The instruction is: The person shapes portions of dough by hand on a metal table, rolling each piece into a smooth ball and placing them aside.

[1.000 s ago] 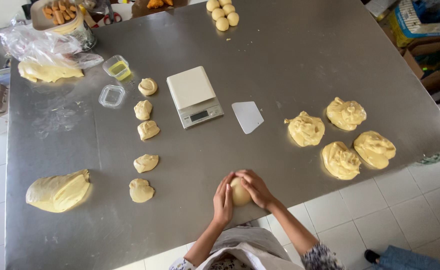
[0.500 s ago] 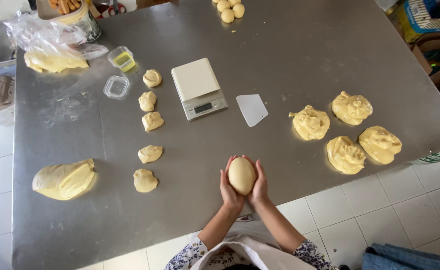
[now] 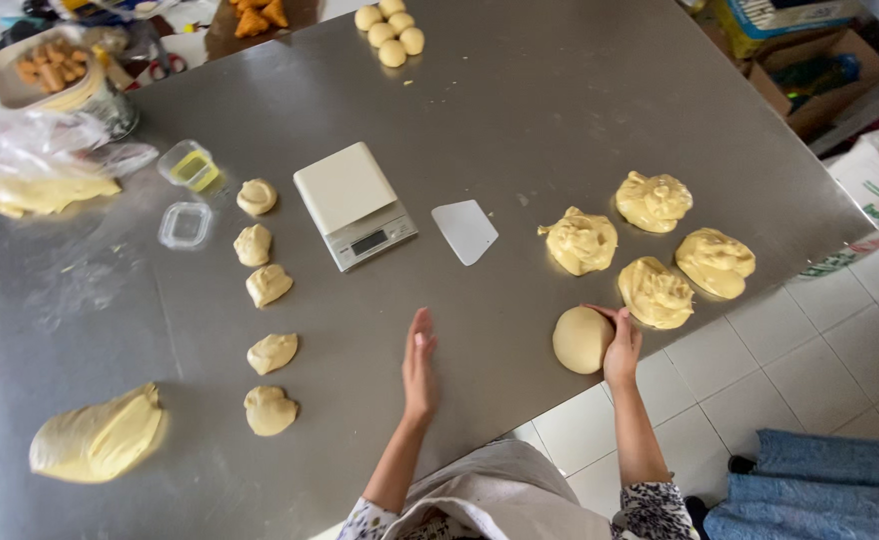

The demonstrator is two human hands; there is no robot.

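Bare surface (image 3: 520,330) lies open between my hands; small dough pieces (image 3: 272,352) block my left, dough mounds (image 3: 657,292) crowd my right.

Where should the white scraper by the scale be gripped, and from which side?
Probably by a long edge of the scraper, coming from its near side: it lies flat on the table, clear of the scale and dough; slide fingers under.
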